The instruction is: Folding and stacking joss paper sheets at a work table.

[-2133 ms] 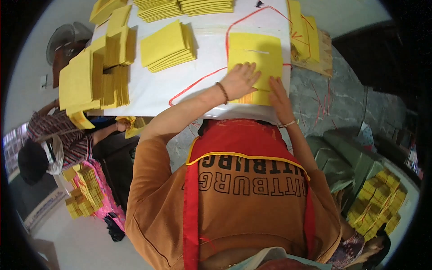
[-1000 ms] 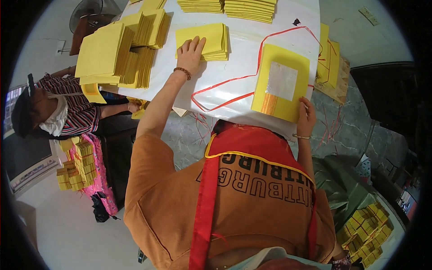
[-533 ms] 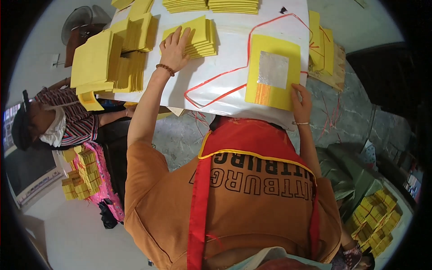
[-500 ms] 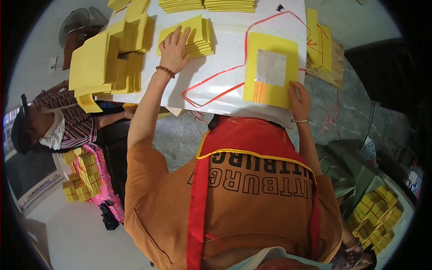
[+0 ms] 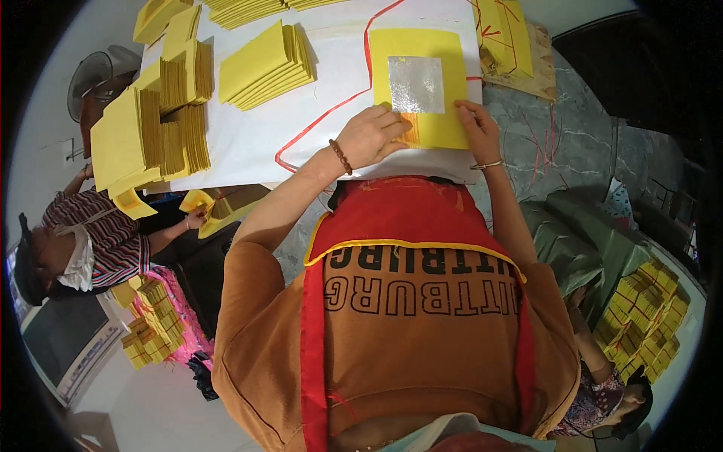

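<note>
A yellow paper stack (image 5: pixel 444 129) with a silver square (image 5: pixel 416 84) and an orange patch below it lies on the white-covered table (image 5: pixel 331 68) in front of me. My left hand (image 5: pixel 369 137) is at its lower left edge, fingers bent over the paper and partly covering the orange patch. On the opposite side, my right hand (image 5: pixel 478 129) grips the right edge with curled fingers. A red string (image 5: pixel 320 120) runs across the table and up along the stack's left side. Further left lies a fanned bundle of folded yellow paper (image 5: pixel 263 66), apart from both hands.
Tall yellow paper piles (image 5: pixel 124 139) line the table's left end. Tied yellow bundles (image 5: pixel 508 34) sit on a wooden board at the right. A co-worker in a striped top (image 5: pixel 98 226) handles yellow paper at the left. More tied bundles (image 5: pixel 640 316) are stacked at the lower right.
My left hand has left the fanned bundle and come right and nearer to the silver-square stack. My right hand stays on its right edge. The co-worker's hand now shows with yellow paper.
</note>
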The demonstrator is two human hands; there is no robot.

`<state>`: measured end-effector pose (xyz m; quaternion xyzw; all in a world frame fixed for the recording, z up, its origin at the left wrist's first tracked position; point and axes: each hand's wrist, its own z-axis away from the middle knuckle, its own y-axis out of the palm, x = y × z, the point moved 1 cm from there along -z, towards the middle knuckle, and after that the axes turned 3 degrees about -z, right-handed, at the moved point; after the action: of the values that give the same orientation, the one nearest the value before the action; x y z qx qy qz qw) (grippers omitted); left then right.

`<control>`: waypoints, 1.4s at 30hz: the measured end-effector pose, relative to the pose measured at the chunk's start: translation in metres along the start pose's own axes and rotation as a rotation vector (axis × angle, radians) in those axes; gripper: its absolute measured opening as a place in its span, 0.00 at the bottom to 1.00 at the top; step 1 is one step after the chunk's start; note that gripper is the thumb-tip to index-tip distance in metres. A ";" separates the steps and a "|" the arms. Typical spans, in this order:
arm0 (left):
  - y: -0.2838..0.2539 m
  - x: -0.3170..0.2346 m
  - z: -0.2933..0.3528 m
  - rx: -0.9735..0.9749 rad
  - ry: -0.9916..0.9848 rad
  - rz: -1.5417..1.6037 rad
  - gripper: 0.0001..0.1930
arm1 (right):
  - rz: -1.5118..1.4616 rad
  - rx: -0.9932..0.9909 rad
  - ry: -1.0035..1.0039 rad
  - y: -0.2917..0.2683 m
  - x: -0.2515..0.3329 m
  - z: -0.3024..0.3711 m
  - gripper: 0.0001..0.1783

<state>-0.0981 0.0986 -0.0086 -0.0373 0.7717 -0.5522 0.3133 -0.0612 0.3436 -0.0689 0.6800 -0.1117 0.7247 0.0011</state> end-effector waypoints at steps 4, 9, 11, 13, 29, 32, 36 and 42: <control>-0.005 0.007 -0.009 0.060 -0.085 0.127 0.10 | -0.126 0.019 0.089 -0.002 0.009 -0.002 0.17; -0.005 0.021 -0.013 0.086 -0.226 0.410 0.11 | -0.217 0.017 0.114 -0.002 0.015 -0.002 0.21; -0.006 0.026 -0.015 0.128 -0.283 0.461 0.11 | -0.190 0.012 0.088 -0.002 0.017 -0.003 0.21; -0.008 0.030 -0.016 0.209 -0.393 0.604 0.11 | -0.177 0.011 0.093 -0.002 0.015 -0.003 0.21; -0.009 0.046 -0.022 0.311 -0.533 0.925 0.10 | -0.228 0.007 0.121 -0.001 0.013 -0.003 0.20; -0.008 0.047 -0.022 0.280 -0.546 0.926 0.09 | -0.182 0.056 0.021 -0.006 0.008 -0.002 0.14; -0.005 0.049 -0.022 0.262 -0.567 0.952 0.08 | -0.218 0.118 -0.064 -0.005 -0.007 0.002 0.12; -0.027 0.047 -0.016 0.265 -0.505 1.034 0.18 | 0.022 0.068 -0.288 -0.003 -0.012 -0.005 0.15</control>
<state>-0.1519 0.0819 -0.0025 0.2529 0.5155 -0.3937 0.7178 -0.0643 0.3492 -0.0804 0.7753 -0.0932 0.6230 -0.0459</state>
